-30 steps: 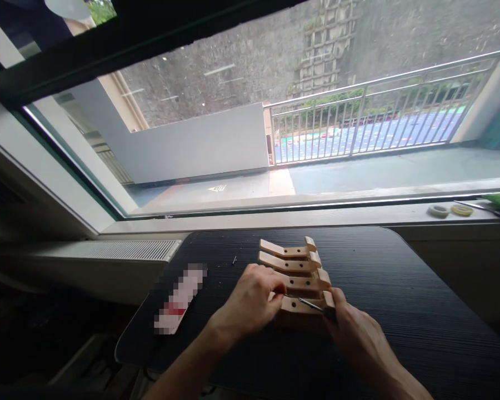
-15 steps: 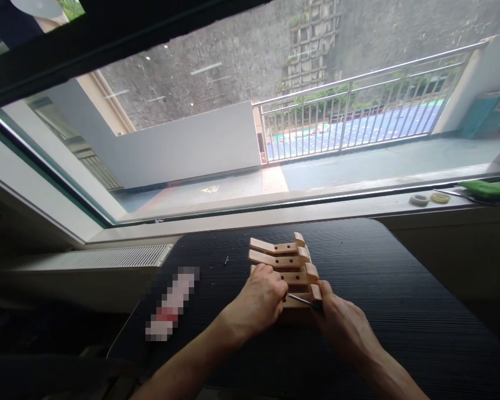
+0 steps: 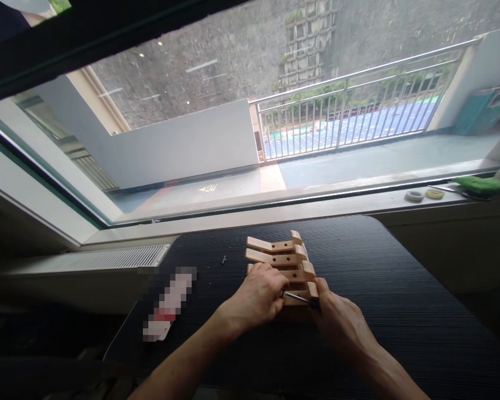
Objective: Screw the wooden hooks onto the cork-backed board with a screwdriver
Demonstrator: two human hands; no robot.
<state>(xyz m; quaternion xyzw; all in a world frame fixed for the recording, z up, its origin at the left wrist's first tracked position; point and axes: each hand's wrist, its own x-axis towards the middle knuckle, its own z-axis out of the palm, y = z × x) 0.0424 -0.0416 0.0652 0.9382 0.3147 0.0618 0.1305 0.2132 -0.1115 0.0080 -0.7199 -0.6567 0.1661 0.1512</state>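
A wooden rack [image 3: 263, 256] of pale bent slats with dark round holes or screw heads lies on the black table. My right hand [image 3: 344, 314] is closed round the dark handle of a screwdriver [image 3: 298, 298] at the rack's right side. Its metal shaft points left across the nearest slat. My left hand [image 3: 258, 291] rests over the rack's near left part, fingers curled and pinched at the shaft's tip. Whatever those fingers hold is hidden, and they cover the slat ends beneath.
A small metal screw or pin [image 3: 224, 259] lies left of the rack. Further left is a blurred-out flat item [image 3: 170, 305]. On the windowsill [image 3: 350, 210] are two tape rolls [image 3: 424, 195] and a green cloth [image 3: 487, 186]. The window stands behind the table.
The whole view has shifted slightly. Both hands keep about the same place on the rack and screwdriver.
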